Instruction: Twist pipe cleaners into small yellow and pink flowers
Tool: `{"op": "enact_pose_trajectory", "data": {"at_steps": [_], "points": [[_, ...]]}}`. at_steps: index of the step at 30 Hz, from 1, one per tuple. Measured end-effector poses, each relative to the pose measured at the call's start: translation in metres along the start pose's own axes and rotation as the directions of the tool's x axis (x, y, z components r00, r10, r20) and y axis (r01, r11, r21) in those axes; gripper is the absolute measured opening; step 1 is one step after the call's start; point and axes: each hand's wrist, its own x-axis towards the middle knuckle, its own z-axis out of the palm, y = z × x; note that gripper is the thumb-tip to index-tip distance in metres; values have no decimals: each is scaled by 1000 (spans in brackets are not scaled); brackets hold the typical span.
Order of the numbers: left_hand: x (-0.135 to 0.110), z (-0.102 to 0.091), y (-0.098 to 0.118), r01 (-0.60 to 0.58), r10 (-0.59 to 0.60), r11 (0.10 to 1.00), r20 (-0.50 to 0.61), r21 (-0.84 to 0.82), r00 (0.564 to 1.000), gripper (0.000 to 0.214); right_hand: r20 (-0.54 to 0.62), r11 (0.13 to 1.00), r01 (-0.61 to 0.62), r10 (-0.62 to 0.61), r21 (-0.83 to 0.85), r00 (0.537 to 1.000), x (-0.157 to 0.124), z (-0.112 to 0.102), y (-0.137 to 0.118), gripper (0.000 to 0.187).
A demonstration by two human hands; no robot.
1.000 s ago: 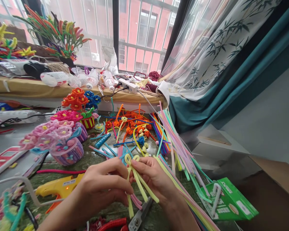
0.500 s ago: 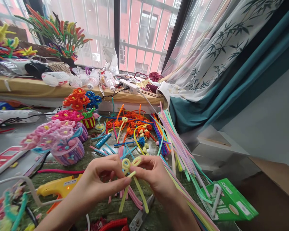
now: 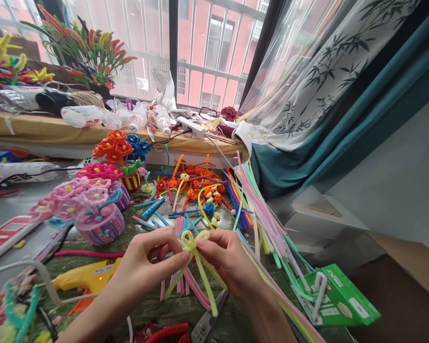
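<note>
Head view: left hand (image 3: 148, 267) and right hand (image 3: 229, 262) pinch narrowly, fingers closed on the crossing of a yellow pipe cleaner (image 3: 190, 243) held mid-air, apparently to stop its two loops springing open. Scissors (image 3: 210, 320) lie below; loose pipe cleaners (image 3: 268, 224) fan out rightward, within easy reach.

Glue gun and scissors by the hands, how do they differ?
The glue gun is bright yellow with an orange part beneath it, while the scissors are bare grey metal. The glue gun shows a lit orange light; the scissors have none. The glue gun lies partly under the left forearm, whereas the scissors run off the bottom of the view below the right hand. Both lie on the mottled green bench, unheld; both hands pinch the yellow pipe cleaner.
</note>
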Motion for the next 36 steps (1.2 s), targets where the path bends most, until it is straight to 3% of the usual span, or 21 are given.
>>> {"op": "enact_pose_trajectory", "data": {"at_steps": [12, 16, 19, 22, 25, 29, 32, 36], "points": [[0, -4, -5, -94, 83, 990, 106, 102, 991, 31, -20, 999, 5, -6, -50, 1000, 2, 4, 2, 25], [2, -3, -3, -107, 100, 989, 67, 105, 993, 32, -22, 997, 24, -25, -77, 999, 4, 4, 2, 27], [6, -3, -3, -72, 70, 994, 25, 80, 997, 30, -53, 987, 125, -131, -103, 990, 8, 3, 5, 26], [10, -2, -5, -2, 0, 1000, -64, -24, 998, 27, -129, 969, 216, -231, -116, 964, 15, 5, 8, 25], [12, -3, -6, 74, -87, 984, -74, -163, 993, 32, -175, 949, 284, -306, -140, 936, 24, 10, 9, 26], [13, -3, -2, 114, -139, 942, -56, -316, 989, 31, -117, 925, 335, -358, -180, 926, 34, 13, 13, 32], [14, 0, -3, 76, -101, 946, -64, -314, 993, 30, -167, 927, 324, -355, -189, 920, 38, 14, 20, 34], [15, 6, -14, 25, -51, 982, -138, -188, 989, 31, -244, 926, 278, -340, -255, 908, 38, 17, 30, 35]]}}
